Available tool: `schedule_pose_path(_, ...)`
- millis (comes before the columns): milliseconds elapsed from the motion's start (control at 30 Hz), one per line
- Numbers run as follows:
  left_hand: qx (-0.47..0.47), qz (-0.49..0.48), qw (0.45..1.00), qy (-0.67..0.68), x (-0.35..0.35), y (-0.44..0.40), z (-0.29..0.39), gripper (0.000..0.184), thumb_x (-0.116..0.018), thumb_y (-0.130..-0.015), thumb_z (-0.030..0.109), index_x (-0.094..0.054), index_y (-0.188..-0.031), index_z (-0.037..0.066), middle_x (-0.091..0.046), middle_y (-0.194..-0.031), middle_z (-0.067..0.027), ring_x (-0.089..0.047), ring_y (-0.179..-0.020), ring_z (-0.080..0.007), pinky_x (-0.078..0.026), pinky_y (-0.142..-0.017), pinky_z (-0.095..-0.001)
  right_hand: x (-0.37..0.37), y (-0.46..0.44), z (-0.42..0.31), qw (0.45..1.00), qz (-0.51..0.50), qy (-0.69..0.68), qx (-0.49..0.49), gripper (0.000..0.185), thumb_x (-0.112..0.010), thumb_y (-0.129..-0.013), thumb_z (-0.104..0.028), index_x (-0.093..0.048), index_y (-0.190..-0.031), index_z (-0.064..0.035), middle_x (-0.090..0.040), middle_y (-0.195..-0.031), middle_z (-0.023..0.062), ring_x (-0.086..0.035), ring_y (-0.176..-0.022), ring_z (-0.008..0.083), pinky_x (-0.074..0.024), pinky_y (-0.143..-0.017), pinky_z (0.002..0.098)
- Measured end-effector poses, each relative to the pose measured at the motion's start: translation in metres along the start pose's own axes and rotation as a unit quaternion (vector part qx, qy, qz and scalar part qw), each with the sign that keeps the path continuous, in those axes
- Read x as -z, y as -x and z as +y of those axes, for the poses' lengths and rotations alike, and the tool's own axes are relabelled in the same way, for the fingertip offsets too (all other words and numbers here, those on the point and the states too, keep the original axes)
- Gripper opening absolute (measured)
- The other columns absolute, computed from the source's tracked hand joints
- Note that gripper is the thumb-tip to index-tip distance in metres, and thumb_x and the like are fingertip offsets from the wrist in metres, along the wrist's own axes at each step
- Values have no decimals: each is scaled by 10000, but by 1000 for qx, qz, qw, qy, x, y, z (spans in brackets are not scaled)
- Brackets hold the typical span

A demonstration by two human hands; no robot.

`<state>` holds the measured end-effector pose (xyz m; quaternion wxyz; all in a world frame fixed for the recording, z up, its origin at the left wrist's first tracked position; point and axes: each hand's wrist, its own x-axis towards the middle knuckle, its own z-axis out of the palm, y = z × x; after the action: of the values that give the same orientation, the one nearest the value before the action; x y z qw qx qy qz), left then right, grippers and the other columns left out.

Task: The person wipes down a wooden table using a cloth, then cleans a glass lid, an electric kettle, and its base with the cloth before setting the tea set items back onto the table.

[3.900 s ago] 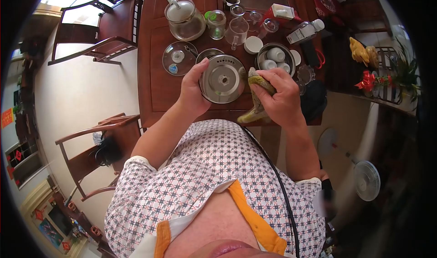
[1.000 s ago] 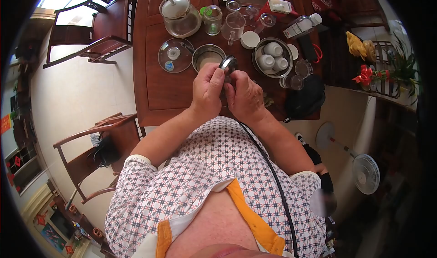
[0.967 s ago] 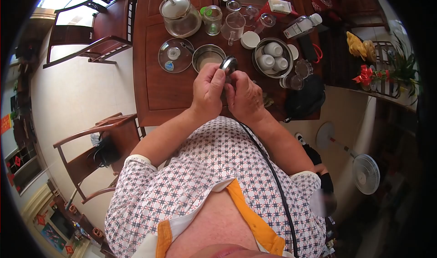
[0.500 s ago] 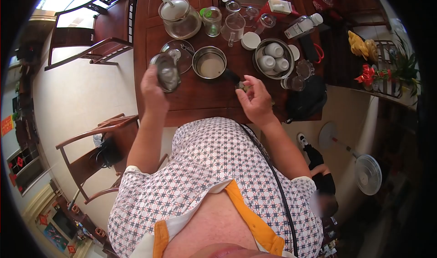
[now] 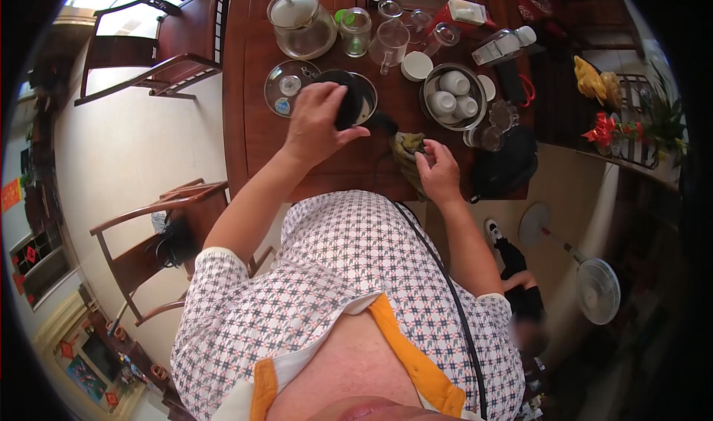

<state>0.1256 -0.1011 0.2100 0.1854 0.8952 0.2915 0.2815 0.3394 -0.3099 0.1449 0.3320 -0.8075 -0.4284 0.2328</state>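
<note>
My left hand (image 5: pixel 313 128) is over the table's near left part, its fingers on a dark round lid (image 5: pixel 346 109) that it holds tilted. The lid partly covers a small metal pot (image 5: pixel 369 98). To the left of the pot lies a glass lid (image 5: pixel 290 86) with a pale knob. My right hand (image 5: pixel 440 172) has its fingers apart beside a crumpled green-brown cloth (image 5: pixel 408 151), its fingertips at the cloth's right edge. A dark handle reaches from the pot toward the cloth.
Behind stand a glass teapot (image 5: pixel 306 37), a glass jar (image 5: pixel 355 36) and a glass pitcher (image 5: pixel 389 44). A metal bowl (image 5: pixel 481 114) holds several white cups. At the right lie a bottle (image 5: pixel 502 46) and a black bag (image 5: pixel 506 165). Another person's leg (image 5: pixel 507 246) shows beyond the table.
The lid has gone from between both hands to the far left, then back right over the pot, in my left hand. My right hand has moved right, and the cloth shows more fully.
</note>
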Motion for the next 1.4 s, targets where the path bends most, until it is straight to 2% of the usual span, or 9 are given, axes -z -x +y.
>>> schedule_pose_path(333,-97,-153,979,-91,-34,-18,-23,811,-849,-652,513,-643,-1235,-12,-594,-1261,-146,-516,-1250,-352,-409,-1063,-463,3,21,10,999,22,-5,-26,298,-739,-869,-119,-660,-1149,-52,-679,-971,109,-679,-821,234,-547,-742,352)
schedule_pose_path(533,-33,-186,976,-105,-33,-19,-7,828,-822,-661,564,-646,-1226,-15,-606,-1256,-131,-534,-1225,-345,-430,-1024,-464,-9,18,2,999,15,-37,-11,305,-738,-865,-141,-659,-1150,-68,-676,-970,102,-674,-815,252,-545,-737,364)
schedule_pose_path(633,-54,-128,986,-87,-35,-15,-5,719,-818,-715,480,-633,-1208,-9,-615,-1214,-138,-550,-1166,-326,-444,-990,-446,-8,3,-22,998,13,-57,10,302,-736,-866,-134,-657,-1150,-68,-676,-964,101,-670,-807,250,-544,-728,360)
schedule_pose_path(833,-89,-218,972,-25,-22,-21,-28,457,-750,-828,183,-640,-1241,20,-628,-1232,-144,-572,-1148,-318,-475,-986,-407,-11,-21,-38,995,-5,-61,79,309,-741,-858,-111,-655,-1151,-67,-676,-960,102,-663,-792,249,-545,-704,362)
schedule_pose_path(933,-94,-250,961,-69,-21,-24,-28,419,-753,-820,160,-649,-1208,41,-648,-1137,-130,-595,-1089,-314,-501,-936,-390,-15,-21,-40,995,-29,-62,76,312,-746,-853,-109,-654,-1148,-64,-678,-961,106,-666,-789,253,-548,-705,365)
schedule_pose_path(1100,10,-167,981,-96,-20,-24,-13,307,-762,-840,289,-640,-992,52,-662,-899,-108,-658,-874,-297,-544,-765,-403,-22,-12,-31,994,-29,-78,70,307,-748,-857,-115,-655,-1144,-59,-683,-966,112,-673,-786,263,-549,-709,362)
schedule_pose_path(1233,24,-108,985,-134,-30,-23,-14,383,-753,-850,418,-599,-839,68,-644,-773,-101,-675,-760,-290,-547,-650,-398,-21,-7,-27,995,-36,-65,62,302,-749,-859,-120,-657,-1139,-56,-685,-961,111,-675,-788,264,-549,-711,362)
schedule_pose_path(1333,46,-84,983,-156,-36,-24,-15,414,-770,-822,443,-590,-770,74,-637,-758,-94,-663,-741,-272,-543,-615,-375,-23,-5,-27,996,-36,-65,57,299,-751,-858,-124,-658,-1135,-56,-685,-953,108,-674,-788,263,-549,-712,363)
schedule_pose_path(1400,63,-97,980,-164,-40,-25,-15,451,-767,-817,481,-614,-854,58,-641,-779,-98,-669,-761,-277,-544,-624,-381,-23,-5,-30,995,-34,-68,60,298,-753,-858,-125,-659,-1132,-56,-684,-947,106,-672,-785,262,-549,-711,362)
